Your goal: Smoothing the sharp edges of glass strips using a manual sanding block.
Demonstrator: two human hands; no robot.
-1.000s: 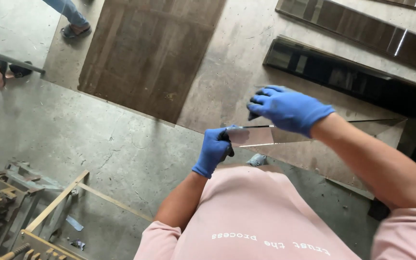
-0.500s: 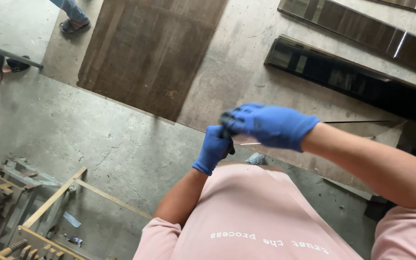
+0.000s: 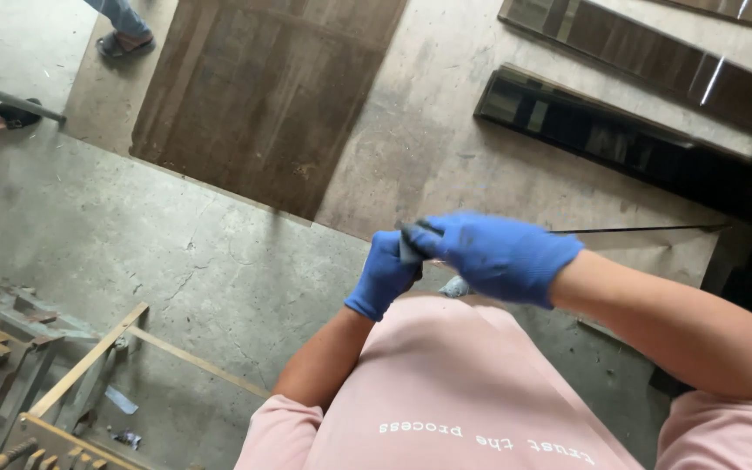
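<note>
Blue-gloved left hand [image 3: 385, 274] and right hand [image 3: 500, 257] both pinch the thin dark strip [image 3: 637, 230], held edge-on above the concrete floor [image 3: 176, 244]; I'd keep it level, grips firm.

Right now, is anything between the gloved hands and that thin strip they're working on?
Nothing visible. The left hand and the right hand both already grip the end of the thin strip, which runs off rightward above the concrete floor.
</note>
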